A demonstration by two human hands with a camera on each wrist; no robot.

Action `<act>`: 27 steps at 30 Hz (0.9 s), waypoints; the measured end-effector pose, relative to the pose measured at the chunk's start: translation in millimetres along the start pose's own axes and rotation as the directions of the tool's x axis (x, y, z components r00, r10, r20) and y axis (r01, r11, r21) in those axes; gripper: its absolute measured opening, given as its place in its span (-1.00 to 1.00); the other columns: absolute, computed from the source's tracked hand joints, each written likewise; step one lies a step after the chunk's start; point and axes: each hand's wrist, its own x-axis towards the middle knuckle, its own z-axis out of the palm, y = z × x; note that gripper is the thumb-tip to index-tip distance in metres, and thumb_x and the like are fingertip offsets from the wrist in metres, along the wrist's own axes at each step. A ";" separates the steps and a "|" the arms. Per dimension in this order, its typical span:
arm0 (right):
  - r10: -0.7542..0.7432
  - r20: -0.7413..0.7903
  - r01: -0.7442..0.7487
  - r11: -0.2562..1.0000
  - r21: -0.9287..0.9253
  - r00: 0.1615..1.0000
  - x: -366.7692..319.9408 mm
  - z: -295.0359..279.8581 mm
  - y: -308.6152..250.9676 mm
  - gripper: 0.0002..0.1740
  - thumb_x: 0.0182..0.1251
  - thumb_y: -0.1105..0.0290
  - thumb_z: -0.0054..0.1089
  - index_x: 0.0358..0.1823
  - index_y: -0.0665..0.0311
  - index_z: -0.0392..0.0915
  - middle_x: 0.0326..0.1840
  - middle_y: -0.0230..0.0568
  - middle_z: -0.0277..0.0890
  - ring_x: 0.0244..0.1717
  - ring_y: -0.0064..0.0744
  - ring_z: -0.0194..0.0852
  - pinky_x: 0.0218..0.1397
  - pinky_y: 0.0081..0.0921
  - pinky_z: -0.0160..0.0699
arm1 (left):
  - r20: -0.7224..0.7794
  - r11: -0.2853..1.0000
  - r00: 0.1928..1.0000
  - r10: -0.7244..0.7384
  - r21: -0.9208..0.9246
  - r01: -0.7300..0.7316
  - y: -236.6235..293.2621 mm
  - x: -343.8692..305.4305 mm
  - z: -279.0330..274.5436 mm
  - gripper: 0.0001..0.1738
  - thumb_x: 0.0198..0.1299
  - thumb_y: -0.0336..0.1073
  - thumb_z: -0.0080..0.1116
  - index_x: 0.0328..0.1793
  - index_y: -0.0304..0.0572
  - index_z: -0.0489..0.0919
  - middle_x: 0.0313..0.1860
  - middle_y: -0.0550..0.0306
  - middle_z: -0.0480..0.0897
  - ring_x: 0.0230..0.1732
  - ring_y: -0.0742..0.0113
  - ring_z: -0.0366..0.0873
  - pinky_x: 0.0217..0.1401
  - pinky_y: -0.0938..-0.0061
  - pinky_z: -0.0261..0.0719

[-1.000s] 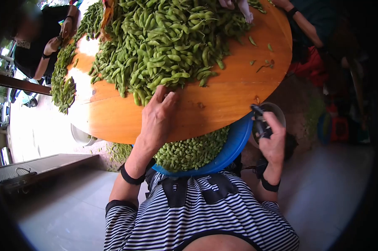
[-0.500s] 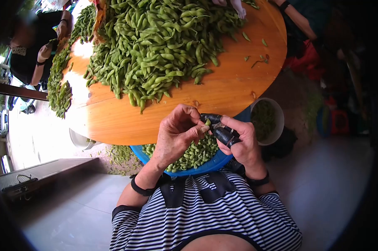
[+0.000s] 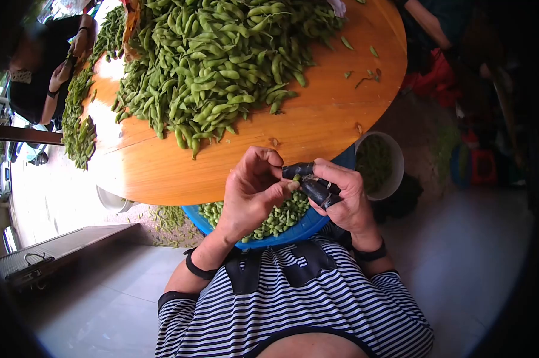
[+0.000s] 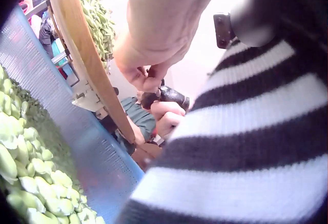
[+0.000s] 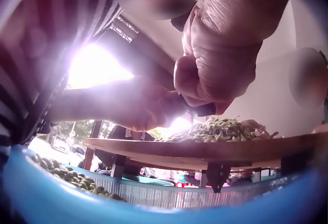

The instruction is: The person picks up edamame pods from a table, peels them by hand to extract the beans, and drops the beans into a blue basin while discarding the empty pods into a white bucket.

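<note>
In the head view my left hand (image 3: 250,194) pinches a small green soybean pod (image 3: 296,178) between thumb and fingertips. My right hand (image 3: 347,197) meets it from the other side, its thumb and a finger wrapped in black coverings (image 3: 320,192) and closed at the pod. Both hands are above a blue basket (image 3: 308,230) of shelled green beans (image 3: 275,221) on my lap. The left wrist view shows the left fingers (image 4: 148,80) against the black covering; the pod is mostly hidden there. In the right wrist view the right hand (image 5: 220,65) is curled, fingertips largely hidden.
A large heap of soybean pods (image 3: 204,71) covers much of the round wooden table (image 3: 251,143) ahead. A white bucket (image 3: 395,164) with green husks stands right of the basket. Other people's hands (image 3: 60,74) work at the table's far left. A metal ramp-like platform (image 3: 72,244) lies at left.
My left hand has come back from the pod heap with a pod, and my right hand has moved in from the bucket side to meet it. Since half a second ago the hands barely moved.
</note>
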 end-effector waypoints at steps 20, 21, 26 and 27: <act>-0.239 -0.022 0.208 0.886 -0.414 0.971 -10.4 -6.5 4.0 -0.58 0.00 0.62 0.21 -0.01 0.43 0.52 -0.34 -0.16 0.35 -0.41 -0.29 0.42 -0.35 -0.48 0.42 | 0.156 0.720 0.982 0.111 0.669 -0.188 -0.9 -13.6 -2.1 -0.76 0.06 -0.68 0.15 -0.13 -0.35 0.56 -0.35 0.09 0.64 -0.32 0.36 0.65 -0.22 0.54 0.60; -0.285 -0.074 0.237 0.894 -0.380 0.956 -6.1 2.2 3.9 -0.59 0.01 0.60 0.20 -0.02 0.45 0.50 -0.33 -0.14 0.36 -0.39 -0.27 0.42 -0.30 -0.47 0.43 | 0.108 0.781 0.989 0.098 0.607 -0.144 -2.3 -10.4 4.2 -0.75 0.07 -0.68 0.16 -0.10 -0.35 0.55 -0.33 0.09 0.65 -0.29 0.37 0.66 -0.22 0.55 0.61; -0.003 -0.377 -0.046 0.992 -0.121 0.926 -15.8 -28.4 12.8 -0.69 0.01 0.62 0.08 -0.14 0.48 0.51 -0.38 -0.12 0.38 -0.37 -0.33 0.42 -0.22 -0.52 0.44 | 0.105 0.824 0.984 0.144 0.537 -0.178 12.4 17.1 21.6 -0.70 0.08 -0.67 0.17 -0.03 -0.34 0.52 -0.24 0.06 0.64 -0.25 0.35 0.68 -0.26 0.50 0.64; -0.052 -0.548 -0.103 0.963 -0.248 0.835 -15.5 -38.2 10.7 -0.67 0.00 0.61 0.07 -0.12 0.48 0.52 -0.35 -0.08 0.43 -0.35 -0.27 0.46 -0.20 -0.48 0.46 | 0.139 0.615 0.942 0.305 0.726 -0.307 11.3 29.8 12.6 -0.69 0.06 -0.69 0.17 -0.04 -0.34 0.52 -0.26 0.03 0.61 -0.28 0.26 0.67 -0.29 0.45 0.63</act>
